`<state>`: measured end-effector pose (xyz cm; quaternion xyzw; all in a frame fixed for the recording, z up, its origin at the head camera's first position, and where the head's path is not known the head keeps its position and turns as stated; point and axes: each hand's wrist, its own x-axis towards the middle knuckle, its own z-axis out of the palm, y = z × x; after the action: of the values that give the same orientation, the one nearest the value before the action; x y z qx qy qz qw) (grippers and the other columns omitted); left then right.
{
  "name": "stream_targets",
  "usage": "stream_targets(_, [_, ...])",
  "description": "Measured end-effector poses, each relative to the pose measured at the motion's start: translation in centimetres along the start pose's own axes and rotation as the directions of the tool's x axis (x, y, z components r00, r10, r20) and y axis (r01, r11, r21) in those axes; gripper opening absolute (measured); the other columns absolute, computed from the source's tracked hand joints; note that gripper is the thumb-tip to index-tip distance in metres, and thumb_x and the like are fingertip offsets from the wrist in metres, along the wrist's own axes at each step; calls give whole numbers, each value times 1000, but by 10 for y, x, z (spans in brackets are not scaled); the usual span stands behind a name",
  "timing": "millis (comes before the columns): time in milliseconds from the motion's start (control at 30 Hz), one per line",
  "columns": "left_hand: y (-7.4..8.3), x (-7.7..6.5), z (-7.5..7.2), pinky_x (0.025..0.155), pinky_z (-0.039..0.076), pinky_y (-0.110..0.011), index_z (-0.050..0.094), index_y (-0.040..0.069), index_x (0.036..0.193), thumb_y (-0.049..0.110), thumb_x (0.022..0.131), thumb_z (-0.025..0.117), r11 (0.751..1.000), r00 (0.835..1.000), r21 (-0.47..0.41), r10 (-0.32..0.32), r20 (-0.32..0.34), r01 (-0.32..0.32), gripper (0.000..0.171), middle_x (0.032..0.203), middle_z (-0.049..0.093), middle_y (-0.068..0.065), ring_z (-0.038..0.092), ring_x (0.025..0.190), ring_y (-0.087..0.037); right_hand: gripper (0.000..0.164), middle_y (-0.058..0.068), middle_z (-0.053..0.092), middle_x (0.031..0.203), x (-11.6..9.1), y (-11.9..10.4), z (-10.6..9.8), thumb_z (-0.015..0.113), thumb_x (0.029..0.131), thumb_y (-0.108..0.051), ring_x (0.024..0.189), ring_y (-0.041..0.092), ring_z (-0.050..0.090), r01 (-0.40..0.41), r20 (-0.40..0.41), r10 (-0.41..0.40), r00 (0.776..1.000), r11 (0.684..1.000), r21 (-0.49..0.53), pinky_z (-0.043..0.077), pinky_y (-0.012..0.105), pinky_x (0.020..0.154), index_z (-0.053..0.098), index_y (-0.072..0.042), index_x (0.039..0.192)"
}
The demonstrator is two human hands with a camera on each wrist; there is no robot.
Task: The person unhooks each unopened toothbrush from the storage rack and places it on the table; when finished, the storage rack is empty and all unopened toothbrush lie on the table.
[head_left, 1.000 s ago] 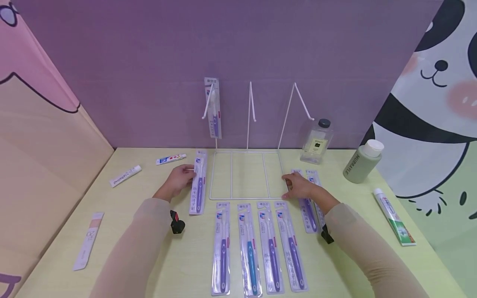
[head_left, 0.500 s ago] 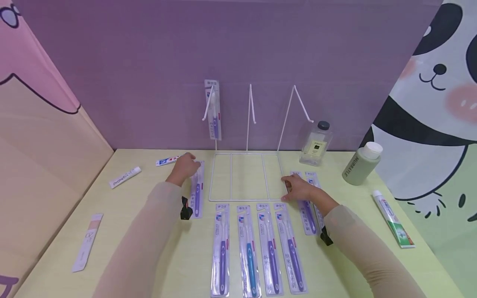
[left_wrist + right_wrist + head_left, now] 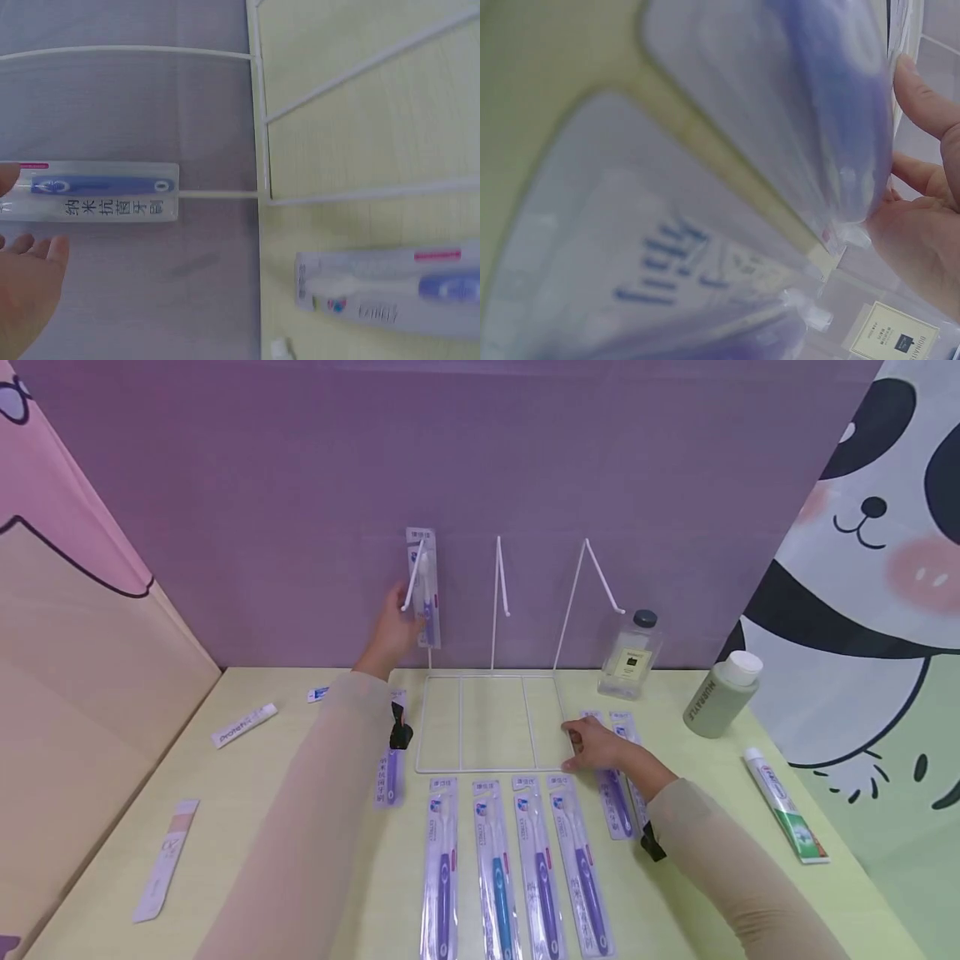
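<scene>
A white wire display rack [image 3: 492,675] stands on the table, with three hooks at its back. On its left hook hangs a packaged toothbrush [image 3: 427,572] in a clear blister with a purple handle. My left hand [image 3: 393,631] is raised beside this package; in the left wrist view its thumb [image 3: 6,178] overlaps the package and the other fingers lie apart below it. My right hand [image 3: 596,745] holds the right side of the rack's base between thumb and fingers. Behind that hand, two more packaged toothbrushes [image 3: 617,806] lie partly hidden.
Several packaged toothbrushes [image 3: 444,868] lie in a row in front. Another, a purple-handled toothbrush [image 3: 390,781], lies under my left forearm. Left are a small white tube [image 3: 244,725] and a flat packet [image 3: 167,860]; right, a clear bottle [image 3: 632,660], a green-grey bottle [image 3: 720,697] and a toothpaste tube [image 3: 786,806].
My left hand has left the toothbrush package lying left of the rack and risen to the one hanging on the left hook. The right hand stays at the base.
</scene>
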<state>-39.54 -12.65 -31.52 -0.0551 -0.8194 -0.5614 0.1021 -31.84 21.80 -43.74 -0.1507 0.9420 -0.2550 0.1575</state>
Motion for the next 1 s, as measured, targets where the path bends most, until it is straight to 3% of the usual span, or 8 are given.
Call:
stream_targets(167, [-3,0,7,99,29,-41,19,16,142,-1,85,57,987,999,-159,-30,33,34,71,138,32,-15,30,126,-27,80,13,40,118,0,0,0,78,71,-25,104,24,43,-7,2,7,1000,1000,-10,38,39,89,36,-3,136])
stream_targets(367, [2,-6,18,91,38,-36,26,11,140,-9,82,57,934,998,-358,14,57,7,69,122,44,-23,43,114,-29,81,14,39,120,-2,0,-4,77,72,-24,104,25,45,-26,7,26,1000,1000,13,39,38,88,35,-3,137])
stream_targets(533, [-4,-6,32,84,43,-33,38,8,132,-10,83,55,903,999,-428,31,-26,-39,55,114,45,-19,51,98,-25,80,14,39,120,-4,-1,-5,77,72,-25,102,25,44,-22,-3,22,1000,1000,-8,38,39,88,35,-3,137])
stream_targets(600, [-7,-8,35,80,45,-32,45,9,124,-10,82,56,885,995,-458,56,-85,-89,47,109,48,-16,52,94,-23,80,14,39,120,-5,-2,-6,77,72,-25,102,24,43,-25,-7,24,1000,1000,-14,38,39,88,35,-4,137])
stream_targets(800, [-12,-9,35,77,46,-30,49,4,119,-12,81,51,897,968,-385,146,-206,-217,42,105,52,-15,54,91,-25,79,15,38,121,-9,-2,-8,77,73,-24,106,25,42,-31,-6,31,1000,999,-11,36,40,91,35,-3,137])
stream_targets(833, [-12,-8,35,79,45,-32,47,2,122,-12,82,50,913,967,-345,153,-205,-217,42,107,52,-16,53,93,-26,79,15,38,121,-10,-2,-9,76,73,-24,107,25,42,-32,-5,32,999,999,-11,36,40,91,35,-3,137])
stream_targets(1000, [-4,-8,32,80,44,-28,48,2,125,-11,82,51,935,977,-295,161,-138,-196,44,108,52,-17,52,92,-24,80,15,38,121,-11,-1,-10,76,73,-24,106,26,44,-38,0,38,999,999,2,37,40,90,34,-3,137])
